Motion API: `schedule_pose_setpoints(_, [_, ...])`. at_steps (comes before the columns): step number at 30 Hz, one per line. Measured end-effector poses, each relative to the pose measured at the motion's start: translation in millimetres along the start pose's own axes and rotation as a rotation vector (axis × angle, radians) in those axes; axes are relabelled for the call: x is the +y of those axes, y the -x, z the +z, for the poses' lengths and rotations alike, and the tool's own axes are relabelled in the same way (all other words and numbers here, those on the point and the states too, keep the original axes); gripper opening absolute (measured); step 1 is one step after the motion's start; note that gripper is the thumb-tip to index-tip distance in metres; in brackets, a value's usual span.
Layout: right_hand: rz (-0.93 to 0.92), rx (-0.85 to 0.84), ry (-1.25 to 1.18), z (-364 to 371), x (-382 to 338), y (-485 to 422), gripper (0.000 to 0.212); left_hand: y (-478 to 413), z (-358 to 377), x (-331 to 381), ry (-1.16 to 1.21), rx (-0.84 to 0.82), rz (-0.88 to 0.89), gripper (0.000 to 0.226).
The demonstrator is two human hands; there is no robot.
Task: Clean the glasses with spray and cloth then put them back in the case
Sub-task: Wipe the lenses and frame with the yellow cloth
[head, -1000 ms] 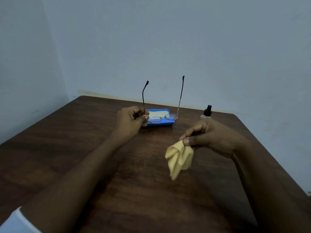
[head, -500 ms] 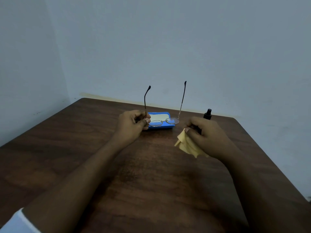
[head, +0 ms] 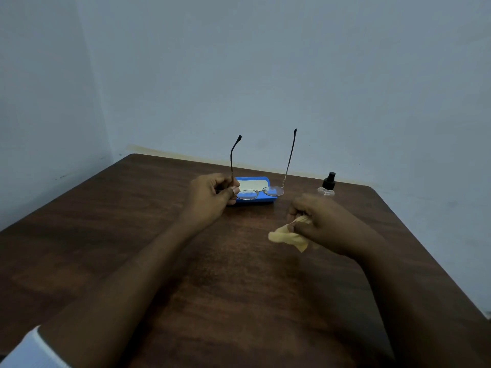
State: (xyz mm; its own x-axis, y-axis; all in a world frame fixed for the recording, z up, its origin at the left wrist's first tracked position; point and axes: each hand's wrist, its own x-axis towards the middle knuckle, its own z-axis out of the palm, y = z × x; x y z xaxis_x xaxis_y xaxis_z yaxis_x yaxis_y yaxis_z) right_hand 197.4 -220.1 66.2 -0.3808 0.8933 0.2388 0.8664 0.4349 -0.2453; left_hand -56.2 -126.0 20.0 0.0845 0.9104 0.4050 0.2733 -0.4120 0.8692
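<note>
My left hand (head: 212, 199) pinches the wire-rimmed glasses (head: 259, 193) by one hinge, temples pointing up, hiding part of the open blue case (head: 265, 201) behind. My right hand (head: 322, 224) clutches the crumpled yellow cloth (head: 288, 237), half-covering the spray bottle (head: 327, 185) on the counter (head: 132, 221).

Dark wooden table (head: 159, 248), rounded corners; pale blue-grey walls (head: 292, 75) meeting at corner behind.
</note>
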Motion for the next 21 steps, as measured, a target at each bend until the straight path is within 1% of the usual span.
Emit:
schedule_pose_setpoints(2, [-0.037,-0.011,0.047,0.4,0.4,-1.1,0.015,0.1,0.5,0.4,0.005,0.000,-0.005,0.014])
schedule_pose_setpoints(5, [-0.004,0.022,0.169,3.0,1.6,-5.8,0.025,1.1,0.6,2.6,0.024,0.005,-0.002,0.012])
schedule_pose_setpoints(7, [0.025,0.089,0.196,4.2,3.2,-6.9,0.020,1.6,0.5,3.3,0.019,0.000,0.003,0.011])
schedule_pose_setpoints(10, [0.065,0.220,0.094,6.4,3.4,-6.4,0.008,2.4,0.2,3.6,0.008,-0.003,0.002,0.011])
schedule_pose_setpoints(11, [0.096,0.247,0.053,7.6,2.2,-7.5,0.010,2.4,0.1,3.8,0.006,-0.002,0.003,0.011])
schedule_pose_setpoints(13, [0.228,0.288,-0.014,12.4,-0.9,-11.1,0.025,2.8,-0.2,5.0,-0.002,-0.003,0.005,0.012])
schedule_pose_setpoints(14, [0.320,0.312,-0.084,17.0,0.9,-12.6,0.030,2.9,-0.2,5.4,-0.005,-0.004,0.009,0.011])
schedule_pose_setpoints(15, [0.417,0.332,-0.212,21.1,3.2,-13.7,0.031,2.9,-0.2,5.6,-0.006,-0.004,0.011,0.011])
schedule_pose_setpoints(17, [0.590,0.343,-0.610,30.4,9.1,-15.6,0.026,2.3,-0.6,4.9,0.000,0.002,0.015,0.012])
schedule_pose_setpoints(19, [0.744,0.334,-0.996,37.2,12.3,-17.4,0.019,1.1,-0.8,4.5,0.025,0.014,0.023,0.019])
schedule_pose_setpoints(21, [0.826,0.387,-1.290,38.7,14.4,-20.9,0.016,-0.2,-0.6,4.2,0.044,0.027,0.034,0.027])
